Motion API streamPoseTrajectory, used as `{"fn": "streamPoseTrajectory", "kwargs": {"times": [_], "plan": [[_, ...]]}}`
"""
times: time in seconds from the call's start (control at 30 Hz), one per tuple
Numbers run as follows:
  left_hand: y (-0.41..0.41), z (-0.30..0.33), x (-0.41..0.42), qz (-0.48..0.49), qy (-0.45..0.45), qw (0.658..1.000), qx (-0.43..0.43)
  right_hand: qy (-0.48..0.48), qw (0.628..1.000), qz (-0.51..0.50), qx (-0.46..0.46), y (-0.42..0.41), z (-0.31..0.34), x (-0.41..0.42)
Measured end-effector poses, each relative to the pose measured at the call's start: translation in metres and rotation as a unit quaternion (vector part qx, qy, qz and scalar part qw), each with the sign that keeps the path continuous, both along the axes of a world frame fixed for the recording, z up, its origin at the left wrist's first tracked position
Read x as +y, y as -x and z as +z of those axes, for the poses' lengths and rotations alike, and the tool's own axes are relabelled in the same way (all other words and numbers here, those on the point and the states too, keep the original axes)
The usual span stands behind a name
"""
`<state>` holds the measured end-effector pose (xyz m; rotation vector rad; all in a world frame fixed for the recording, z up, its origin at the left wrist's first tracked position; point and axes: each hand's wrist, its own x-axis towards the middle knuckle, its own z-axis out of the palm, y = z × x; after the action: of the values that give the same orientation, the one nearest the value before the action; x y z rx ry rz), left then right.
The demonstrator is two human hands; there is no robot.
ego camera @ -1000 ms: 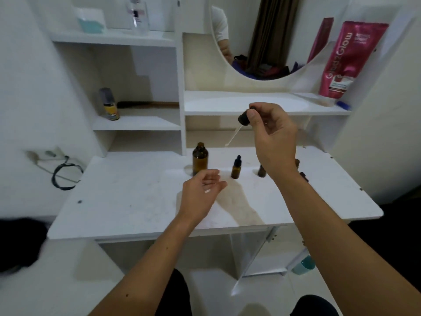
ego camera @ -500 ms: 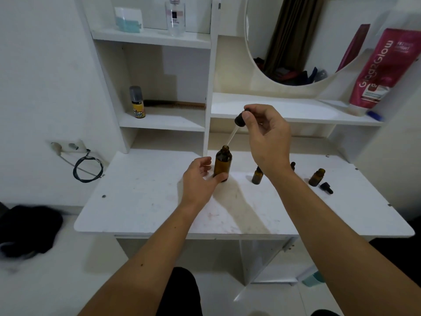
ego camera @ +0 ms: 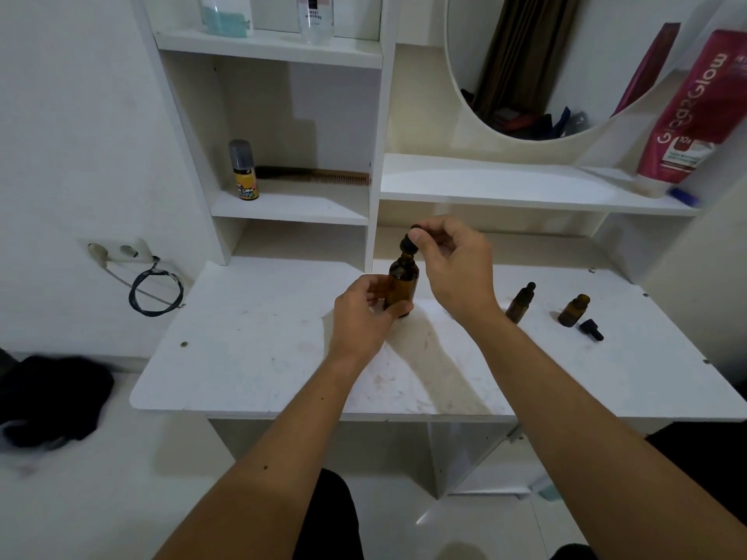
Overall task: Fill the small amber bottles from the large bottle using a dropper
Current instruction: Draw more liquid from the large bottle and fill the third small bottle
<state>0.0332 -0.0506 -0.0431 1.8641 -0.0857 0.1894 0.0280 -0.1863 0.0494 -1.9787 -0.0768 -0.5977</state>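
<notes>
On the white worktop (ego camera: 258,341) the large amber glass bottle (ego camera: 402,285) stands upright near the far middle. The left hand (ego camera: 366,313) holds it low on the body, thumb and fingers curled round its near and left sides. The right hand (ego camera: 456,268) is above and just right of the bottle, its thumb and forefinger pinching the black rubber bulb of the dropper (ego camera: 409,242), which sits straight up at the bottle's neck; the glass stem is hidden, so how deep it reaches cannot be told.

To the right, apart from the hands, a small amber bottle with a black dropper cap (ego camera: 520,303) stands on the worktop. Further right stands a small uncapped amber bottle (ego camera: 573,310), and just beside it on the near right lies a loose black dropper cap (ego camera: 591,330).

On the far left shelf stand a yellow-labelled spray can with a grey cap (ego camera: 243,171) and a brown comb (ego camera: 319,175). A red pouch (ego camera: 692,111) leans at the far right beside the round mirror (ego camera: 537,62).
</notes>
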Motion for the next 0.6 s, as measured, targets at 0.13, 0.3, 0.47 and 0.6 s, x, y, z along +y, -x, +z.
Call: {"fn": "streamPoseTrajectory", "kwargs": {"times": [0.13, 0.3, 0.47, 0.6], "plan": [[-0.0002, -0.0019, -0.0002, 0.001, -0.004, 1.000, -0.007, 0.020, 1.000, -0.012, 0.006, -0.0006, -0.0043, 0.0009], [-0.0008, -0.0036, -0.0011, 0.005, -0.005, 1.000, -0.008, 0.044, 0.999, -0.023, -0.009, -0.0006, -0.0079, 0.0001], [0.0002, -0.0025, -0.0015, 0.004, -0.004, 1.000, -0.007, 0.051, 0.998, -0.022, -0.011, -0.0001, -0.0088, 0.0001], [0.0005, -0.0018, -0.0016, 0.005, 0.000, 1.000, 0.001, 0.037, 0.999, -0.008, -0.011, 0.0033, -0.0048, 0.0009]]}}
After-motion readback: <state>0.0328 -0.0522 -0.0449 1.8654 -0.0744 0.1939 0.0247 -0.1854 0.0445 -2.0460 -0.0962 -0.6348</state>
